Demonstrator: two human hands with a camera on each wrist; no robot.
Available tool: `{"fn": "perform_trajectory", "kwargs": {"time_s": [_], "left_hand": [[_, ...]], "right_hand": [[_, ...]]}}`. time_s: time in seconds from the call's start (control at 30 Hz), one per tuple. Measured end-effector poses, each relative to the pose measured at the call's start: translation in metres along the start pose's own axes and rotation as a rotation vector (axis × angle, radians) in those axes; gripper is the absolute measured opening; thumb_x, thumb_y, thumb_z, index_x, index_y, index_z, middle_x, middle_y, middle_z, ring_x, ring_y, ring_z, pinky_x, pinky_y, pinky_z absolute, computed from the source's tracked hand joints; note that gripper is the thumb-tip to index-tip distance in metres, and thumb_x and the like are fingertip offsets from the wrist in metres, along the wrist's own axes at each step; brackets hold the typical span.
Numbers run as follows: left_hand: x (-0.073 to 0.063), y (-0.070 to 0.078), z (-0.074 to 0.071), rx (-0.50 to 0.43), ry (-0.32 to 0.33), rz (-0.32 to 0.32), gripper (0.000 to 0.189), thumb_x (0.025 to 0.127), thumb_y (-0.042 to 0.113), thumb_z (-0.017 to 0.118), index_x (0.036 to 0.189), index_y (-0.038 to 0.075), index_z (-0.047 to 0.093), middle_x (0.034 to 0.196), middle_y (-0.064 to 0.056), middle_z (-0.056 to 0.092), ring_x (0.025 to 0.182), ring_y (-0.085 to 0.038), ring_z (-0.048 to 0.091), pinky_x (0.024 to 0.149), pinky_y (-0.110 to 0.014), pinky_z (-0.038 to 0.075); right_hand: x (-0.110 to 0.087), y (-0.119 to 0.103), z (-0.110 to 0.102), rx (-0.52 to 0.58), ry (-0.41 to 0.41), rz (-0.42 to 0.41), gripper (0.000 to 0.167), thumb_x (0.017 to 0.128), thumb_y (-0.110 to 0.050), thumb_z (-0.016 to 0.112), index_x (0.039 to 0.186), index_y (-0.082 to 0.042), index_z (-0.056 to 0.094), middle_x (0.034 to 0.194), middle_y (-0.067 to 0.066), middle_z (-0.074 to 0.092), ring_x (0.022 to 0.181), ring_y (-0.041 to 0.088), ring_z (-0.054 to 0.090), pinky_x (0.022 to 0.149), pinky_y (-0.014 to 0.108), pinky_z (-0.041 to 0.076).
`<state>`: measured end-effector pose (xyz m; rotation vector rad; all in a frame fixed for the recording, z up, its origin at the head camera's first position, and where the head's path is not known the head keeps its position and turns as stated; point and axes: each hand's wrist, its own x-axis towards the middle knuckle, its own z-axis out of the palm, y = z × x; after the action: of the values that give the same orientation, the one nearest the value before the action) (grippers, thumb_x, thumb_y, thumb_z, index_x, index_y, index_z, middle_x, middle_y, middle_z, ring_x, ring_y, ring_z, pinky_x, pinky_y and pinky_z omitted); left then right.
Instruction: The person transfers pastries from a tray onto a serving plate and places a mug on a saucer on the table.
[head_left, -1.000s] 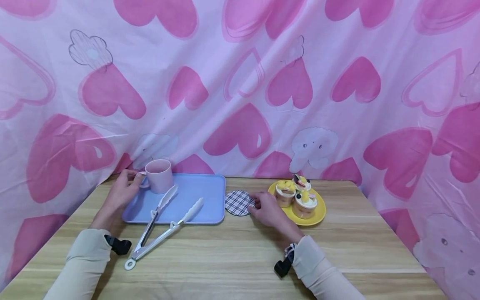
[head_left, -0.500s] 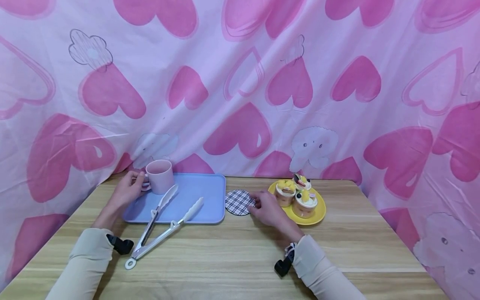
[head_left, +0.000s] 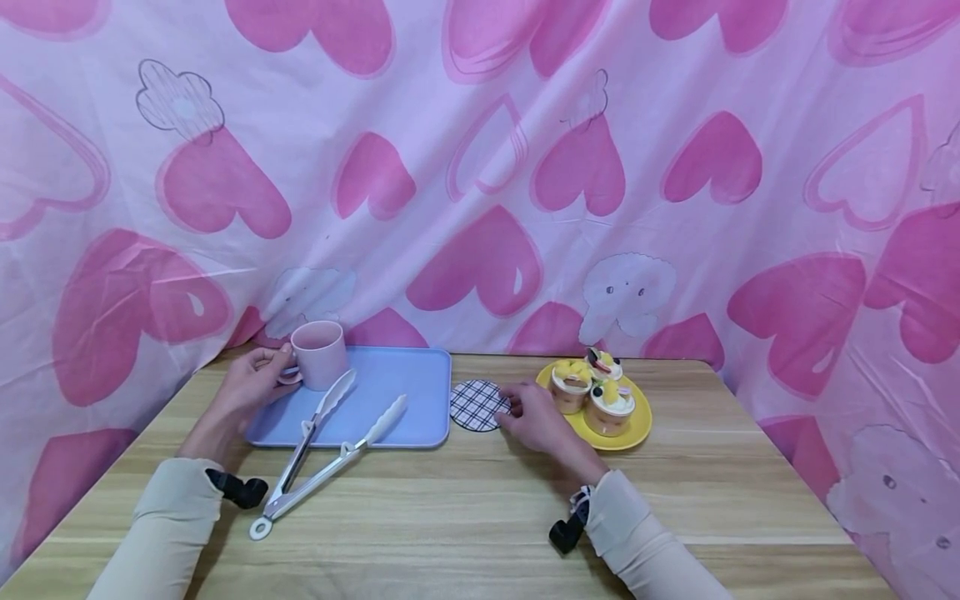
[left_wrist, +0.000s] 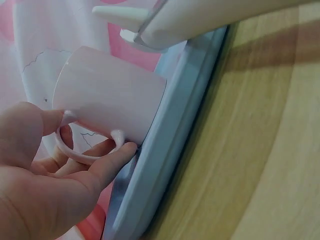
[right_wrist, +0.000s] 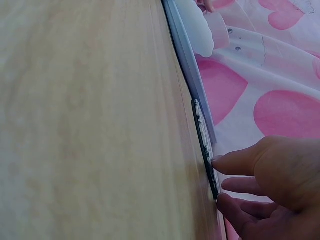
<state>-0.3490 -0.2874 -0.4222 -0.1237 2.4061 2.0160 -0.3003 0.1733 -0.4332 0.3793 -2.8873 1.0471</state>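
Note:
A pink mug (head_left: 318, 357) stands upright at the left of the blue tray (head_left: 412, 417). My left hand (head_left: 253, 379) grips its handle, thumb at the top of the loop and fingers around and under it in the left wrist view. Across the tray's front edge lie metal tongs (head_left: 300, 458) with white tips, spread apart. My right hand (head_left: 536, 417) rests at the right edge of a round checked coaster (head_left: 476, 406), which lies flat on the table. In the right wrist view its thumb touches the coaster's top and a finger meets its rim, the fingers relaxed.
On the yellow plate (head_left: 637, 433), right of my right hand, sit three cream-topped dessert cups (head_left: 610, 408). The plate overlaps with that hand in the head view. A pink heart-patterned cloth (head_left: 480, 167) hangs behind the wooden table (head_left: 465, 517).
My left hand has closed around the mug's handle, and the mug has turned slightly, its handle now nearer me. The right hand and coaster look unmoved.

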Motion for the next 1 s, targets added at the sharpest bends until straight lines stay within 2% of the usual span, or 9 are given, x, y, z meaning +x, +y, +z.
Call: {"fn": "perform_trajectory", "kwargs": {"time_s": [0.1,0.3,0.5,0.57,0.7,0.77,0.9,1.0], "left_hand": [[-0.001,0.001,0.000,-0.014,0.006,-0.003,0.052,0.113,0.048,0.051,0.128,-0.002,0.051,0.161,-0.025,0.039,0.113,-0.010,0.064,0.096,-0.028,0.060],[-0.003,0.006,-0.002,-0.024,-0.002,-0.008,0.051,0.112,0.051,0.051,0.125,0.001,0.051,0.170,-0.027,0.031,0.131,-0.026,0.057,0.094,-0.026,0.061],[-0.003,0.015,-0.005,-0.034,-0.024,0.043,0.045,0.113,0.045,0.054,0.119,0.000,0.053,0.152,-0.017,0.045,0.117,-0.016,0.064,0.094,-0.029,0.062],[-0.005,0.017,-0.004,-0.028,-0.030,0.058,0.046,0.113,0.045,0.053,0.119,-0.001,0.053,0.151,-0.017,0.046,0.121,-0.021,0.064,0.095,-0.031,0.062],[-0.009,0.023,-0.001,0.016,-0.029,0.078,0.052,0.112,0.050,0.051,0.122,-0.001,0.051,0.159,-0.023,0.043,0.134,-0.033,0.059,0.096,-0.029,0.062],[-0.011,0.025,0.001,0.029,-0.023,0.087,0.056,0.112,0.052,0.051,0.125,-0.003,0.050,0.160,-0.025,0.042,0.129,-0.029,0.063,0.094,-0.028,0.062],[-0.014,0.031,0.003,0.049,-0.006,0.110,0.057,0.111,0.054,0.052,0.127,-0.001,0.051,0.158,-0.025,0.045,0.109,-0.011,0.070,0.089,-0.024,0.063],[-0.015,0.033,0.004,0.051,0.005,0.125,0.053,0.111,0.053,0.052,0.124,0.002,0.052,0.151,-0.021,0.051,0.103,-0.006,0.070,0.088,-0.024,0.063]], "right_hand": [[0.000,0.000,0.000,0.001,-0.001,-0.002,0.041,0.099,-0.015,0.080,0.136,-0.002,0.071,0.134,0.020,0.068,0.108,0.025,0.072,0.094,0.042,0.062],[0.000,0.001,0.000,-0.004,-0.003,-0.009,0.040,0.099,-0.016,0.080,0.135,-0.002,0.071,0.132,0.019,0.069,0.107,0.024,0.071,0.094,0.042,0.062],[-0.001,0.001,0.000,-0.006,-0.006,-0.002,0.040,0.099,-0.016,0.080,0.135,-0.002,0.071,0.133,0.019,0.069,0.108,0.024,0.071,0.094,0.042,0.062],[-0.001,0.000,-0.001,-0.008,-0.007,-0.002,0.039,0.099,-0.016,0.080,0.135,-0.002,0.071,0.133,0.019,0.070,0.108,0.024,0.072,0.094,0.042,0.063],[-0.001,0.001,-0.002,-0.012,-0.013,-0.012,0.040,0.099,-0.016,0.080,0.135,0.001,0.071,0.131,0.019,0.071,0.106,0.023,0.071,0.093,0.042,0.063],[0.001,0.007,-0.001,-0.021,-0.011,-0.046,0.041,0.100,-0.017,0.079,0.135,0.002,0.071,0.130,0.020,0.071,0.104,0.023,0.071,0.090,0.040,0.063],[0.004,0.016,0.001,-0.027,-0.010,-0.090,0.043,0.100,-0.020,0.079,0.135,0.003,0.071,0.132,0.022,0.070,0.103,0.023,0.072,0.087,0.036,0.063],[0.009,0.024,0.004,-0.032,-0.019,-0.092,0.044,0.099,-0.023,0.080,0.135,0.002,0.071,0.133,0.022,0.071,0.103,0.023,0.072,0.085,0.036,0.063]]}}
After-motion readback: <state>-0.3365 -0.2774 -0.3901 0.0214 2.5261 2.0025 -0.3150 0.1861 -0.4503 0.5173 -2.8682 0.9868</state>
